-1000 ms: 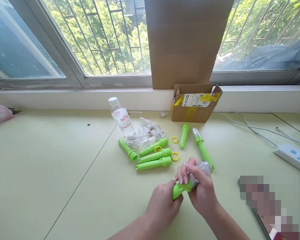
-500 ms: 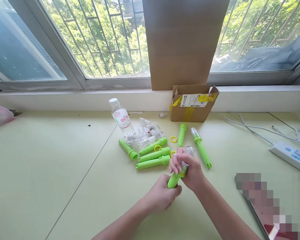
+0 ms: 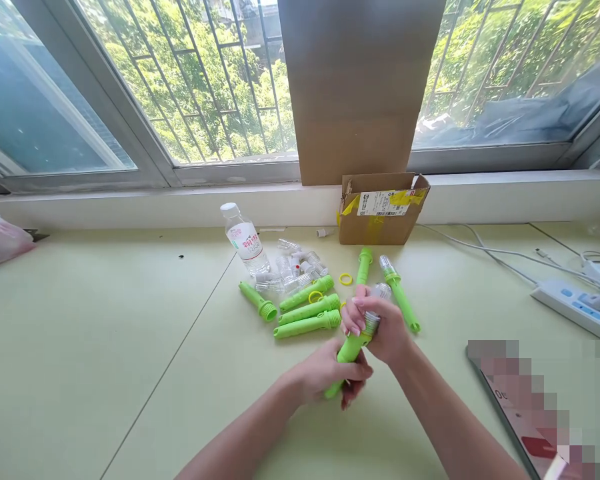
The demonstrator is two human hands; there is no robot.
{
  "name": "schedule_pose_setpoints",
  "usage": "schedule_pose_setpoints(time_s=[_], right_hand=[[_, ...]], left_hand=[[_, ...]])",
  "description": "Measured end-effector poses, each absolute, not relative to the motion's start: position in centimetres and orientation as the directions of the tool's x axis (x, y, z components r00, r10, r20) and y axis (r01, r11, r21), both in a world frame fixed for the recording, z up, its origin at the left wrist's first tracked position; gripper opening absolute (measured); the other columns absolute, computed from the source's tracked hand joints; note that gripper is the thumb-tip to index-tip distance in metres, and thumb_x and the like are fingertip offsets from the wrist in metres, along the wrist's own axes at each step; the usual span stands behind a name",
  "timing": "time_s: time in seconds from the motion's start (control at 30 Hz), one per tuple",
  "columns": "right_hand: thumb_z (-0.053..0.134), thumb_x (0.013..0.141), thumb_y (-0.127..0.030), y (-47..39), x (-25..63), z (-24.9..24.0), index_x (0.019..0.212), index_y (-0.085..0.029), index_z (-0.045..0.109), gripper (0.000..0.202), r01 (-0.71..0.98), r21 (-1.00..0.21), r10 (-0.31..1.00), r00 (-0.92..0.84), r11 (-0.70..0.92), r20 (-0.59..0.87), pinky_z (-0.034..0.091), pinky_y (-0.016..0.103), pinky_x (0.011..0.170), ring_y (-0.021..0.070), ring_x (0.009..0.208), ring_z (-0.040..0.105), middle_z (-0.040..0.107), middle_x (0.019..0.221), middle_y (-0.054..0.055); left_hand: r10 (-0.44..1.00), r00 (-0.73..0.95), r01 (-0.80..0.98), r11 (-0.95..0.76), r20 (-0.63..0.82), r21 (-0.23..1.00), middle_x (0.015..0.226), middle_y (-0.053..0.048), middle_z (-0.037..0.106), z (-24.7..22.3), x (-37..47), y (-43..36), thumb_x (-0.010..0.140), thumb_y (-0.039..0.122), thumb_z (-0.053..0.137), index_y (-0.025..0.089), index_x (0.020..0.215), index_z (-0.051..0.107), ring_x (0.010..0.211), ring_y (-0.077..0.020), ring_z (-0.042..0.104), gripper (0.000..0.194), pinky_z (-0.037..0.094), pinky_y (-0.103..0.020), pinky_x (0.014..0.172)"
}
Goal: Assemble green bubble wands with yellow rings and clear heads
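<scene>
- Left grip (image 3: 323, 367): wrapped round green tube (image 3: 351, 349).
- Right grip (image 3: 383, 321), just above: holding clear cap (image 3: 382, 291).
- Likely step: twisting cap against tube; next calls for firm, opposed holds.

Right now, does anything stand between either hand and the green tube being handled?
Nothing visible does. The left hand is wrapped directly around the green tube, and the right hand is closed around the clear cap at its upper end. The other green tubes lie beyond the hands.
</scene>
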State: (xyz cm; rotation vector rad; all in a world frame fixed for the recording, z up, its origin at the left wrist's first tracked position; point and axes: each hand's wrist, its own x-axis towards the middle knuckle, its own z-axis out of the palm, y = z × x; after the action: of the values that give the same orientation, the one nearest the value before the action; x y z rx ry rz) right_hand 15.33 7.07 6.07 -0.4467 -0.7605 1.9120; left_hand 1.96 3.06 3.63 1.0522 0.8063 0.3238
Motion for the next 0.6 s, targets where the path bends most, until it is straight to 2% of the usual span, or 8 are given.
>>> schedule_pose_setpoints(time_s=[0.07, 0.13, 0.2, 0.27, 0.37, 0.47, 0.53, 0.6], right_hand=[[0.063, 0.072, -0.021, 7.2, 15.6, 6.6, 0.056, -0.021, 0.046, 0.023, -0.627, -0.679, 0.834, -0.551, -0.382, 0.040, 0.041, 0.026, 0.047, 0.0098, 0.039, 0.042, 0.044, 0.041, -0.007], [0.063, 0.071, -0.022, 7.3, 15.7, 6.9, 0.056, -0.021, 0.046, 0.023, -0.602, -0.683, 0.803, -0.595, -0.413, 0.039, 0.040, 0.025, 0.046, 0.0096, 0.038, 0.042, 0.043, 0.040, -0.007], [0.063, 0.070, -0.021, 7.5, 15.5, 6.9, 0.055, -0.021, 0.046, 0.023, -0.610, -0.692, 0.829, -0.559, -0.386, 0.031, 0.041, 0.025, 0.046, 0.0097, 0.038, 0.043, 0.045, 0.040, -0.007], [0.062, 0.069, -0.020, 7.7, 15.0, 6.6, 0.054, -0.021, 0.045, 0.022, -0.638, -0.695, 0.878, -0.478, -0.332, 0.018, 0.041, 0.026, 0.047, 0.0098, 0.037, 0.043, 0.046, 0.040, -0.006], [0.062, 0.068, -0.019, 7.9, 14.0, 5.9, 0.051, -0.021, 0.044, 0.025, -0.680, -0.698, 0.954, -0.300, -0.225, -0.015, 0.042, 0.028, 0.049, 0.0103, 0.037, 0.044, 0.046, 0.040, -0.006], [0.062, 0.070, -0.018, 7.9, 13.3, 5.4, 0.051, -0.021, 0.044, 0.027, -0.682, -0.729, 0.998, -0.028, -0.058, -0.054, 0.043, 0.028, 0.052, 0.0118, 0.042, 0.049, 0.048, 0.043, -0.005], [0.062, 0.070, -0.017, 7.9, 13.4, 5.4, 0.051, -0.021, 0.044, 0.027, -0.664, -0.747, 0.999, 0.016, -0.028, -0.051, 0.043, 0.028, 0.053, 0.0120, 0.043, 0.049, 0.049, 0.043, -0.005], [0.062, 0.070, -0.017, 7.8, 14.1, 5.7, 0.051, -0.021, 0.044, 0.027, -0.653, -0.751, 0.991, -0.137, -0.097, -0.009, 0.043, 0.028, 0.053, 0.0117, 0.042, 0.048, 0.049, 0.043, -0.005]], left_hand=[[0.444, 0.795, 0.058, 0.622, -0.414, 0.781, 0.045, 0.006, 0.043, 3.8, 2.4, 3.0, 0.066, 0.039, 0.069, 0.019, 0.059, 0.041, 0.036, -0.0071, 0.034, 0.035, 0.027, -0.021, 0.037], [0.405, 0.806, 0.062, 0.668, -0.431, 0.741, 0.039, 0.009, 0.030, 4.0, 2.8, 2.8, 0.070, 0.040, 0.067, 0.020, 0.054, 0.033, 0.034, -0.0047, 0.023, 0.042, 0.016, -0.020, 0.036], [0.507, 0.707, 0.082, 0.633, -0.493, 0.770, 0.041, 0.010, 0.024, 4.1, 3.0, 2.8, 0.073, 0.035, 0.064, 0.021, 0.057, 0.029, 0.036, -0.0046, 0.019, 0.041, 0.012, -0.021, 0.037], [0.679, 0.535, 0.122, 0.527, -0.503, 0.841, 0.045, 0.010, 0.025, 3.9, 3.2, 2.9, 0.074, 0.028, 0.060, 0.022, 0.062, 0.030, 0.038, -0.0057, 0.019, 0.033, 0.014, -0.021, 0.038], [0.905, 0.269, 0.290, 0.250, -0.329, 0.924, 0.050, 0.008, 0.024, 3.2, 3.3, 3.5, 0.074, 0.018, 0.052, 0.021, 0.061, 0.032, 0.043, -0.0076, 0.021, 0.024, 0.018, -0.023, 0.044], [0.994, 0.047, 0.558, 0.052, -0.094, 0.828, 0.054, 0.003, 0.036, 2.6, 3.3, 4.2, 0.071, 0.013, 0.052, 0.020, 0.059, 0.038, 0.052, -0.0110, 0.031, 0.019, 0.022, -0.025, 0.051], [0.996, 0.081, 0.558, -0.012, -0.039, 0.830, 0.057, 0.001, 0.041, 2.7, 3.2, 4.4, 0.073, 0.014, 0.050, 0.019, 0.059, 0.039, 0.055, -0.0120, 0.035, 0.018, 0.023, -0.026, 0.054], [0.966, 0.237, 0.417, -0.004, -0.105, 0.909, 0.056, 0.002, 0.042, 3.3, 3.0, 4.3, 0.076, 0.020, 0.051, 0.019, 0.060, 0.038, 0.052, -0.0109, 0.036, 0.021, 0.025, -0.025, 0.052]])
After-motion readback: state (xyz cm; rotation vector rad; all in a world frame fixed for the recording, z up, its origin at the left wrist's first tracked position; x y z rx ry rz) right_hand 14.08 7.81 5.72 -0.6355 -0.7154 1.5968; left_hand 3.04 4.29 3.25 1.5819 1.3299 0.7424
